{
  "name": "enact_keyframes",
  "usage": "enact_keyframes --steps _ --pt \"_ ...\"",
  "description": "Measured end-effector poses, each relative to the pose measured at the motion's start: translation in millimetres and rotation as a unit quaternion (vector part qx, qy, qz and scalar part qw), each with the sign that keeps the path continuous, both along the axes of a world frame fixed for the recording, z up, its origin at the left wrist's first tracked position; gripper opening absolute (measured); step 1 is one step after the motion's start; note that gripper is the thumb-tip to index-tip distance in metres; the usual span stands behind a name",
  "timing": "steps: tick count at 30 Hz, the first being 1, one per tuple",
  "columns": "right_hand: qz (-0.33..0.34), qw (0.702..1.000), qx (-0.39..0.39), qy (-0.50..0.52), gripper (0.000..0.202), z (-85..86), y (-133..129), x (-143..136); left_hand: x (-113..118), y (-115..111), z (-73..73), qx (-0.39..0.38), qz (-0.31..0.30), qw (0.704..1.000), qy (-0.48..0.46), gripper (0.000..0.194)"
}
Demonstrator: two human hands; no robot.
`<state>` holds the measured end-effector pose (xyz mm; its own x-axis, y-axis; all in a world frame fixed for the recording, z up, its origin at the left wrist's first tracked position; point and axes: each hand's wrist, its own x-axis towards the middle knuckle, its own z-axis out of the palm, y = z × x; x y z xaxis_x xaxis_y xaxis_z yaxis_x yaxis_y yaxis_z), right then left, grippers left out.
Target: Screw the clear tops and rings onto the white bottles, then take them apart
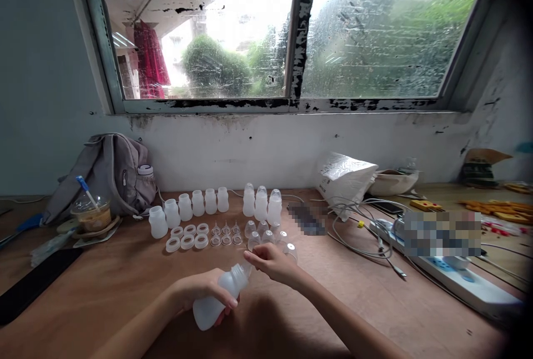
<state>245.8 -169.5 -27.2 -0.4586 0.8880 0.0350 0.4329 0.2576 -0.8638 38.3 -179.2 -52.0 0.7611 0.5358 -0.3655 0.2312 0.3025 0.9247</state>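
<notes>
A frosted baby bottle (207, 313), tilted with its neck up to the right, is wrapped in my left hand (204, 287). At the bottle's mouth, my right hand (272, 262) pinches a clear bottle nipple (247, 268); whether it is seated in the neck I cannot tell. Beyond my hands stand a row of open bottles (185, 207), white collar rings (185, 241) and clear nipples (226, 231) in rows. Three bottles with domed tops (261, 203) stand behind several clear caps (254, 239), some partly hidden by my right hand.
On the left are a grey backpack (110, 167), a drink cup (94, 214) and a black flat item (39, 284). To the right lie a white bag (345, 178), tangled cables (353, 239), a power strip (478, 289) and a yellow device (425, 205). A window (200, 42) is above.
</notes>
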Motion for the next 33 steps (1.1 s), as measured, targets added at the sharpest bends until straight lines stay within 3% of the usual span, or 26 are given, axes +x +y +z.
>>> enact_keyframes --steps 7,13,24,30,33 --pt "0.026 0.999 -0.036 0.004 0.041 -5.4 2.9 1.7 -0.5 -0.5 -0.8 -0.002 0.001 1.000 0.008 0.016" --pt "0.035 0.997 0.003 0.073 0.036 -10.6 3.3 0.6 -1.5 -0.9 2.6 -0.006 0.010 1.000 0.000 0.022" --pt "0.057 0.984 0.004 0.168 0.032 -1.1 1.5 2.0 -3.4 -3.3 7.7 -0.019 0.008 0.996 -0.088 0.035" --pt "-0.023 0.966 0.047 0.251 0.030 6.4 3.5 6.3 -3.5 -5.2 15.2 -0.031 0.046 0.987 -0.151 0.041" --pt "-0.078 0.957 0.066 0.272 0.031 6.3 7.0 9.3 -0.8 -1.1 10.1 0.024 0.126 0.982 -0.136 0.038"
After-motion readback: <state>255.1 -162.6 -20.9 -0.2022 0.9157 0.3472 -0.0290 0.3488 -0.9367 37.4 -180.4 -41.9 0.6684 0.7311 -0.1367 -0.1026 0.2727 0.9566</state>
